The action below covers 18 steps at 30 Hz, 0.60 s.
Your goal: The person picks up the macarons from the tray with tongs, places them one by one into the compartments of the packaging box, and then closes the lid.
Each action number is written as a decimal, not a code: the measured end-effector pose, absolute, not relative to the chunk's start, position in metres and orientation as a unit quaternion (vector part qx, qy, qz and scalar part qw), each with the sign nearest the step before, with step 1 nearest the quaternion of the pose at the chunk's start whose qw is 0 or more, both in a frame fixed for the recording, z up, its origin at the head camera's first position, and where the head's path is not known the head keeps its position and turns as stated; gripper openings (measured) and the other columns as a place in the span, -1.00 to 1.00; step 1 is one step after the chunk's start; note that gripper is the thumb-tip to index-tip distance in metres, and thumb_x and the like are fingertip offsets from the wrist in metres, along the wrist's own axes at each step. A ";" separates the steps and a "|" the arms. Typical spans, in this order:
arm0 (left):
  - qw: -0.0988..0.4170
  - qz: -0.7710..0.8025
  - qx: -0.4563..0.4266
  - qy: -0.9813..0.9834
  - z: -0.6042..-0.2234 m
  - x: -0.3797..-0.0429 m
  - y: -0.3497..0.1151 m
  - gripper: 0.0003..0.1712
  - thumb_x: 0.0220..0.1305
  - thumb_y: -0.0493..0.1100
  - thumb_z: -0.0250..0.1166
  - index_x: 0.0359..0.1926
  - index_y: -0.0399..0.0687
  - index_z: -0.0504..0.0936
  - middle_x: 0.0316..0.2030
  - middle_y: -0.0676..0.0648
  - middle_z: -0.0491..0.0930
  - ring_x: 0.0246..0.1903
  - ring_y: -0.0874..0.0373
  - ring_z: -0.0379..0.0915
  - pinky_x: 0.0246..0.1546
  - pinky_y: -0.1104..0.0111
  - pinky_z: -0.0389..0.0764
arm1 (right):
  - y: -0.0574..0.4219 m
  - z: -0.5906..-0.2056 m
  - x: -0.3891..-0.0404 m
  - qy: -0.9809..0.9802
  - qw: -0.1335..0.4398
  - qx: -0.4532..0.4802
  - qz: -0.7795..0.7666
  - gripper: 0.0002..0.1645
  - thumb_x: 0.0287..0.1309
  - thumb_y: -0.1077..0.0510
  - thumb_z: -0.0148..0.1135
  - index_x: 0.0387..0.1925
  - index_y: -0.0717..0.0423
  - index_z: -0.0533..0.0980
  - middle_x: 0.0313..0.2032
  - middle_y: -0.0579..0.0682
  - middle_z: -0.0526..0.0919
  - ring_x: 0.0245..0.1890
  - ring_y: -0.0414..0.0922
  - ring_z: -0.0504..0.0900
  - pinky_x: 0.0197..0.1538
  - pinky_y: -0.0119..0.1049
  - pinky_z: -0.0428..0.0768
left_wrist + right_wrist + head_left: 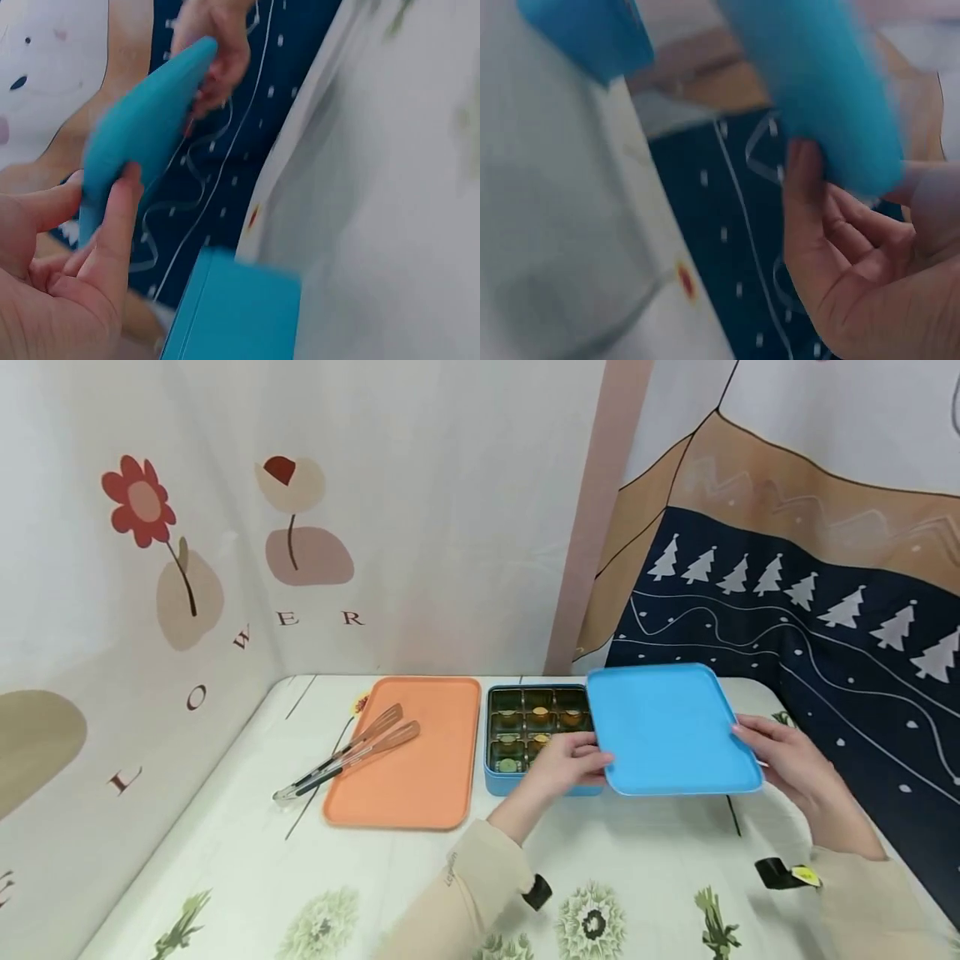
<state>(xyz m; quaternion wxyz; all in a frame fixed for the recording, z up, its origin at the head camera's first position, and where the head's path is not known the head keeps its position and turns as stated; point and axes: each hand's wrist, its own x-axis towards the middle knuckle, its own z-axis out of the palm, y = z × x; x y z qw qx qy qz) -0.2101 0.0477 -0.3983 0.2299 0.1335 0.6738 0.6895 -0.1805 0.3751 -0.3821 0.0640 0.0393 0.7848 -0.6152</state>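
Observation:
Both hands hold a blue rectangular lid (667,727) by its opposite edges, raised above the table at the right of the head view. My left hand (564,762) pinches its left edge between thumb and fingers. At the right edge, my right hand (791,764) grips it the same way. The lid overlaps the right part of a blue box (504,783) with dark, gold-tinted compartments inside. Small round pieces (540,713) show in several compartments. From below, the lid's blue underside (146,120) looks blurred in the left wrist view.
Left of the box lies an orange tray (405,785). Tongs (352,752) with brown tips rest across its left edge, their handle end reaching past it onto the patterned tablecloth (420,877). Printed curtains (450,527) stand behind and on both sides.

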 end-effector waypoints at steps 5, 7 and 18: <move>0.130 0.631 0.141 0.752 -0.389 -0.222 0.009 -0.57 0.42 -0.17 0.25 0.23 -0.26 0.57 0.07 -0.26 0.67 -0.03 -0.12 0.69 0.01 0.15 0.68 | 0.332 -0.368 -0.190 0.805 -0.013 0.010 -0.593 -0.91 0.41 -0.02 0.16 -0.12 -0.26 0.56 -0.22 -0.49 0.54 -0.22 -0.50 0.58 -0.16 -0.61 0.59; 0.074 0.590 0.142 0.791 -0.382 -0.226 -0.006 -0.60 0.41 -0.14 0.26 0.19 -0.18 0.63 0.08 -0.20 0.67 -0.02 -0.06 0.67 0.02 0.17 0.67 | 0.316 -0.362 -0.194 0.825 -0.042 0.005 -0.563 -0.85 0.40 -0.01 0.19 -0.10 -0.11 0.59 -0.26 -0.51 0.55 -0.24 -0.50 0.58 -0.15 -0.63 0.59; -0.091 0.435 0.081 0.892 -0.362 -0.236 -0.053 -0.66 0.36 -0.22 0.29 0.13 0.05 0.70 -0.09 -0.14 0.61 -0.09 0.01 0.63 -0.11 0.25 0.66 | 0.246 -0.349 -0.206 0.821 -0.074 -0.031 -0.565 -0.49 0.54 0.11 -0.06 0.31 0.39 0.40 0.11 0.03 0.67 -0.12 -0.53 0.65 0.00 -0.53 0.59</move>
